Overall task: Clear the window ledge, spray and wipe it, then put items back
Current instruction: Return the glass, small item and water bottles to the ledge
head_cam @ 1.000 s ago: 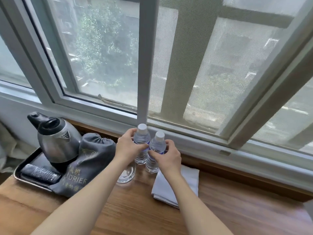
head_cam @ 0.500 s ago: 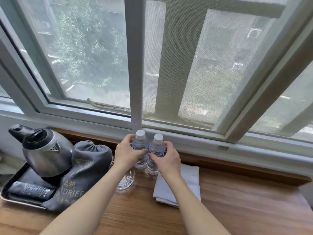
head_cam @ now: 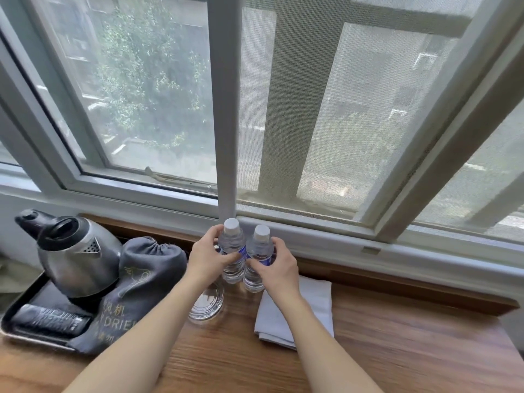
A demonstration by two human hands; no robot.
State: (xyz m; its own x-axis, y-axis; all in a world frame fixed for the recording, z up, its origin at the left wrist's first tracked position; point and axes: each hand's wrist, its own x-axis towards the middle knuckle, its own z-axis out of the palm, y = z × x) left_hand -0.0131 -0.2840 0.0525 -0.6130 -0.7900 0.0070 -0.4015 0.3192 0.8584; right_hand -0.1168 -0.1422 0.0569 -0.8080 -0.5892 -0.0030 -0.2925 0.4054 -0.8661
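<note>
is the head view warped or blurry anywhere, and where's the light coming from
Head view: wide-angle bend, so the window frame bars splay outward toward the edges; daylight comes through the glass, soft, with no hard shadows on the ledge; outdoors looks hazy behind the mesh screen; the bottles and both hands, left and right, are sharp.
</note>
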